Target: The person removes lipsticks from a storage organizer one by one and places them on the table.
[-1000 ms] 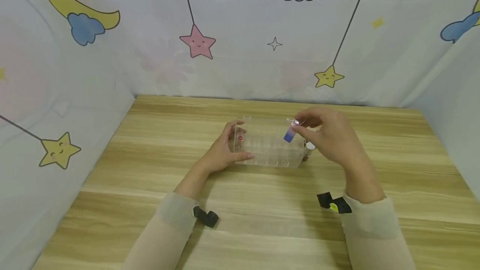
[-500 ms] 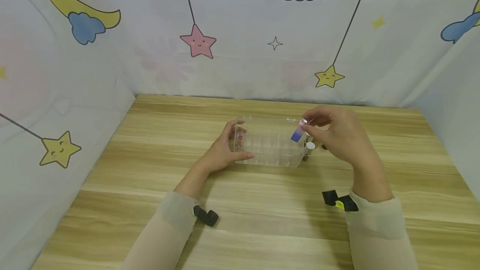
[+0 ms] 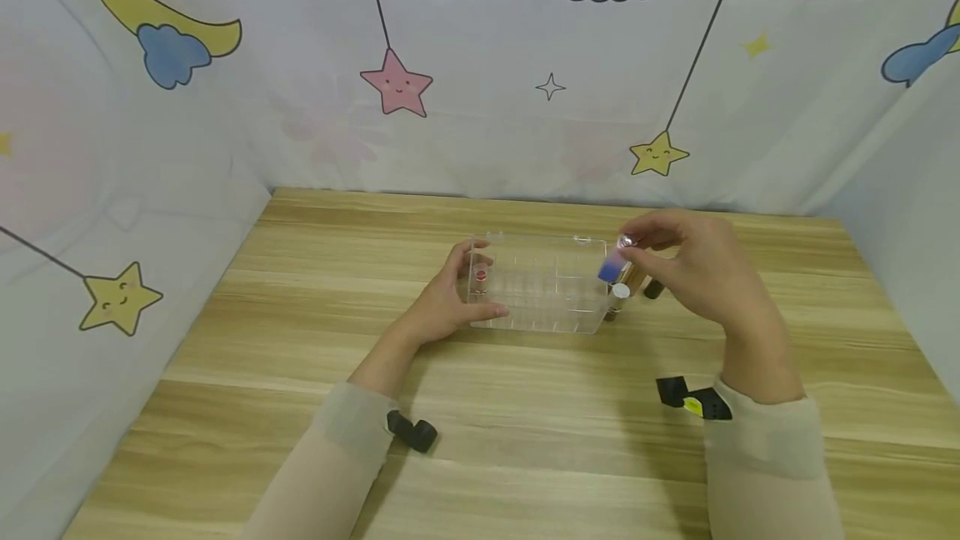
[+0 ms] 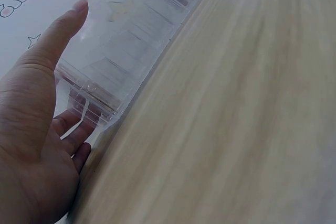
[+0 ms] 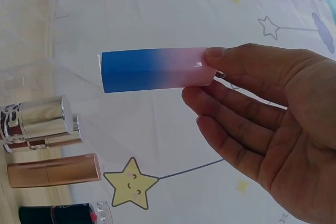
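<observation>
A clear plastic lipstick organizer [image 3: 540, 282], divided into small compartments, stands on the table. My left hand [image 3: 438, 304] grips its left end, thumb along the near side and fingers behind, as the left wrist view also shows. A lipstick with a red-marked top [image 3: 481, 277] is in a compartment at that end. My right hand [image 3: 693, 269] pinches a blue-to-pink lipstick tube [image 5: 152, 70] by its pink end, thumb against fingers. In the head view, that tube is tilted, its blue end over the organizer's right edge.
Several other lipsticks stand just right of the organizer: a silver-capped one [image 5: 44, 119], a rose-gold one [image 5: 55, 170] and a dark one [image 5: 58, 214]. A patterned cloth [image 3: 480, 132] rises behind the wooden table [image 3: 525, 440]. Small black cameras are on both sleeves.
My right hand has moved to the right with the blue-to-pink lipstick tube, from above the organizer to its right edge. The left hand and organizer stay in place.
</observation>
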Motion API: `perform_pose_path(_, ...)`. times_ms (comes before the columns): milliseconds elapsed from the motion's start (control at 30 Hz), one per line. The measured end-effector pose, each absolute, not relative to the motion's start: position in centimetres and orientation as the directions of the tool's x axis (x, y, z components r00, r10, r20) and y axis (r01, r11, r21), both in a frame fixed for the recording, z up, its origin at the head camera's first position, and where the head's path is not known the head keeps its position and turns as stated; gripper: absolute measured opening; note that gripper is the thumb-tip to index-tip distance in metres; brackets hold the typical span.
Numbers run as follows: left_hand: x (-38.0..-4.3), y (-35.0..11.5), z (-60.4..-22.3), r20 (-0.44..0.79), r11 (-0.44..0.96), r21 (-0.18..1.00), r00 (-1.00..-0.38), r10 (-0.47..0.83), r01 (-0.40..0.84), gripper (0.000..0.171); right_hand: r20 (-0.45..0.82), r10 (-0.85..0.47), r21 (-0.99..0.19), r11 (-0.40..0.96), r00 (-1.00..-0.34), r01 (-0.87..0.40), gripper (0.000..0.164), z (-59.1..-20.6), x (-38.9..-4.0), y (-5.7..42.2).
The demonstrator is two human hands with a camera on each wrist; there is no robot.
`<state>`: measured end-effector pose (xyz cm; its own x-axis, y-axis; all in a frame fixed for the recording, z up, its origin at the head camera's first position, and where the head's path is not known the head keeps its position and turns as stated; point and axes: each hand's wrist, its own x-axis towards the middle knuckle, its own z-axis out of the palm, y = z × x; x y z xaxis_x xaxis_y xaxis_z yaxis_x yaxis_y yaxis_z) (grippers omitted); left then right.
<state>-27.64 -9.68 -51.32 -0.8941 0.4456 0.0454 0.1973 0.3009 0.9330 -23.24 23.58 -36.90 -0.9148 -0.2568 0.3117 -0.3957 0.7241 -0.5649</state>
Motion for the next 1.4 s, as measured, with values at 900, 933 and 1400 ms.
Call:
perform_pose_path(900, -27.6, -9.6, -51.2, 0.043, 0.296, 0.936, -0.895, 0.444, 0.192, 0.098, 0.241, -0.278, -0.592, 0.717, -0.930, -0.368, 0.018, -36.6, -22.9, 27.2)
perform_pose_path(933, -27.6, -9.6, -51.1, 0.044, 0.295, 0.936, -0.895, 0.444, 0.192, 0.098, 0.242, -0.288, -0.585, 0.719, -0.927, -0.376, 0.018, -36.6, -22.9, 27.4)
perform_pose_path(1400, -27.4, -9.6, -51.1, 0.044, 0.303, 0.933, -0.896, 0.443, 0.195, 0.102, 0.114, -0.268, -0.614, 0.738, -0.957, -0.280, 0.014, -36.3, -22.7, 28.1)
